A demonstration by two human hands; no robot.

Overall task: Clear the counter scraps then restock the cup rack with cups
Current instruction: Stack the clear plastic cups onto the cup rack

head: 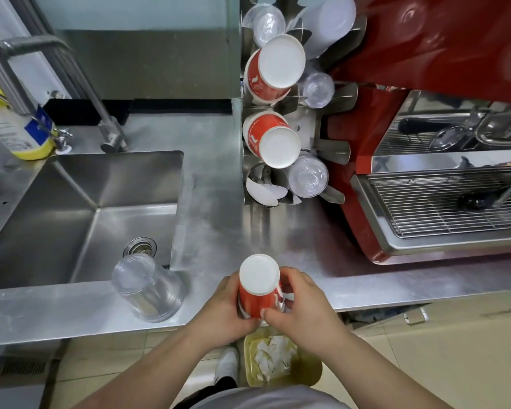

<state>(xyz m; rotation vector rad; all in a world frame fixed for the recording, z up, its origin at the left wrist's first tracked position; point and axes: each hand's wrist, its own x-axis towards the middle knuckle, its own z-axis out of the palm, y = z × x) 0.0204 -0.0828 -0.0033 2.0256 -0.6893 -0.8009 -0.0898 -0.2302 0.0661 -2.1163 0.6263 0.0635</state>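
Both hands hold an upside-down stack of red paper cups point(258, 286) over the counter's front edge. My left hand point(222, 309) wraps its left side; my right hand point(300, 308) grips the right side and the rim. The steel cup rack point(331, 144) stands at the back of the counter with two red cup stacks point(273, 67) point(270, 140), several clear plastic cup stacks point(307, 177) and a nearly empty slot point(263, 188). An upside-down stack of clear plastic cups point(148, 287) rests on the counter to my left.
A steel sink point(80, 219) with a faucet point(112, 134) lies to the left, a yellow soap bottle point(21, 134) behind it. A red espresso machine point(425, 143) fills the right. On the floor below stands a yellow bin point(310, 370) with white paper scraps point(273, 357).
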